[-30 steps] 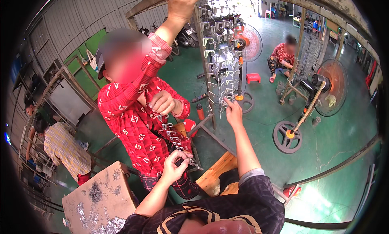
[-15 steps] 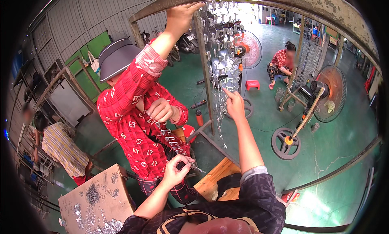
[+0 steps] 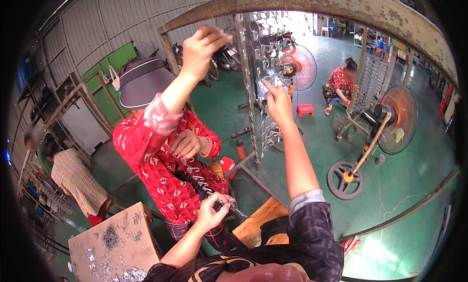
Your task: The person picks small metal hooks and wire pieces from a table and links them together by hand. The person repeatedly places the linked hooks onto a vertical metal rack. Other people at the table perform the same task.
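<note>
My left hand is closed in a pinch, low in the middle. What sits between its fingertips is too small to make out. Just beyond it, a strand of linked metal clips hangs from a co-worker's lower hand. My right hand is raised, index finger stretched out against the hanging rows of bent metal clips; nothing shows in its grasp. The co-worker's other hand, raised and blurred, is left of these rows. Another strand hangs at their left side.
A metal frame arches overhead. At lower left, loose metal pieces lie on a cardboard box. A wooden bench stands below my arms. Standing fans, a red stool and a crouching person are farther right.
The co-worker's raised hand has come down and left from the top bar. My right hand has moved up and slightly left along the clips. My left hand stays nearly still.
</note>
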Demonstrator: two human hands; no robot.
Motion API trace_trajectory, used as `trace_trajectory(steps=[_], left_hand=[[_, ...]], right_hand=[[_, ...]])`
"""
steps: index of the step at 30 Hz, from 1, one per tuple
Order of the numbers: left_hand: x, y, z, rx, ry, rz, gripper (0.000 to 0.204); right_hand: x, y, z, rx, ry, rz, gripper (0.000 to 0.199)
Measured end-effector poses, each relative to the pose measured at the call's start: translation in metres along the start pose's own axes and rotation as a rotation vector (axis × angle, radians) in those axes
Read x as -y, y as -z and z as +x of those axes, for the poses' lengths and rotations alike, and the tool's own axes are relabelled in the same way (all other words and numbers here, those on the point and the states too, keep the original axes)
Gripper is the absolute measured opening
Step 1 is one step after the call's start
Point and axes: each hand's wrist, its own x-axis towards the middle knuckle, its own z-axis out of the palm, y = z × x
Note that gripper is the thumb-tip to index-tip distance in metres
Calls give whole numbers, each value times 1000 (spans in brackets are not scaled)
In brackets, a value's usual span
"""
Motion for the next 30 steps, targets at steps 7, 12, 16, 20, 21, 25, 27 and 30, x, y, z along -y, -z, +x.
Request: trace_trajectory(steps=[7,12,16,20,21,25,27,30], left_hand=[[2,-6,10,11,26,-4,8],[1,-10,24,22,6,12,9],[7,-18,30,35,6,41,9],[34,-31,30,63,29,-55,8],[36,-36,34,75,33,-55,8],[78,-58,42,58,58,-82,13],[99,-71,47,31,52,-79,15],[124,-85,57,14,22,-3,14]], right_hand=[[-3,-2,35,-38,80,-24,48],[3,9,73,-100,153,-17,50],[2,26,90,-119,171,57,43],[-50,26,33,-165,29,169,24],[-82,23,7,-166,-47,168,21],[-124,8,-110,-27,-366,96,19],[-130,-7,-152,119,-430,64,22],[-137,-32,-186,301,-479,-74,34]])
